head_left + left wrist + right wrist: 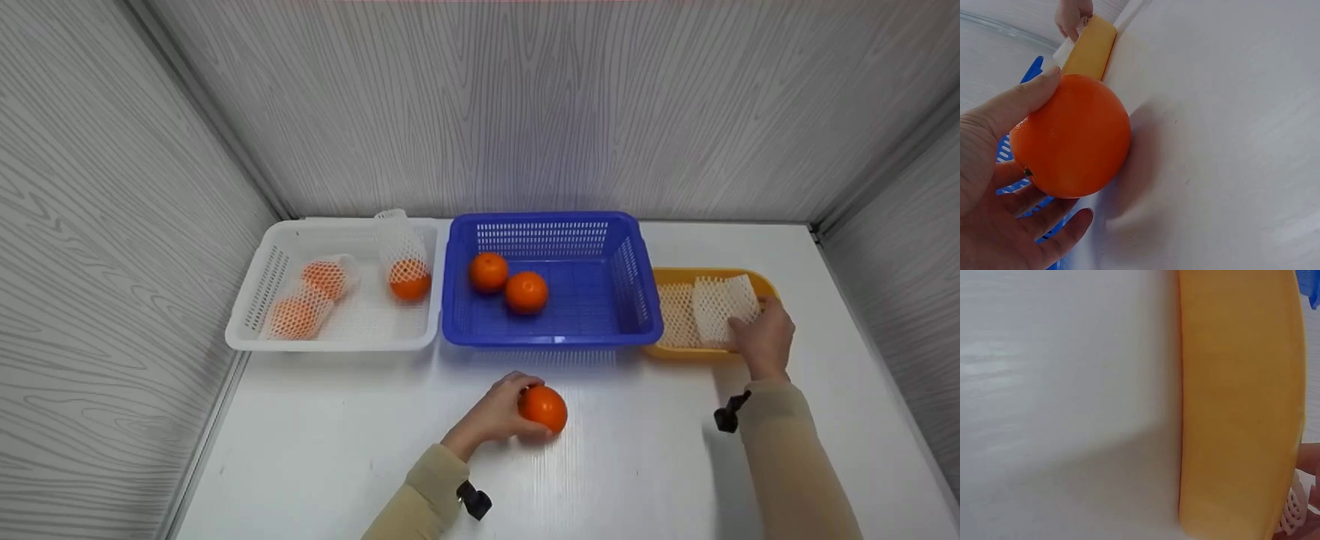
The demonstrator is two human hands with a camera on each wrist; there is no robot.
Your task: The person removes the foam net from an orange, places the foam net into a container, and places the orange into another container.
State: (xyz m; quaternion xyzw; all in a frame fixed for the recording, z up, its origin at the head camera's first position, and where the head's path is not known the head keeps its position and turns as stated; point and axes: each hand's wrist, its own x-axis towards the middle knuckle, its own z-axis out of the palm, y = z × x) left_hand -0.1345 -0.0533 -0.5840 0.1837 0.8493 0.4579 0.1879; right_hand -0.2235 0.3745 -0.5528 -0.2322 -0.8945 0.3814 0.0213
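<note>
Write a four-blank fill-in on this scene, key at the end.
1. The ____ hand holds an orange while the other hand pinches a net.
2. The basket between the white basket and the yellow tray is ____.
3. That basket contains ____ bare oranges.
4. The white basket contains ____ oranges.

Missing words: left; blue; two; three.

In front of the blue basket (589,300), the left grip (499,412) holds an orange (546,409); right of that basket, the right grip (766,336) pinches a white net (721,309).
</note>
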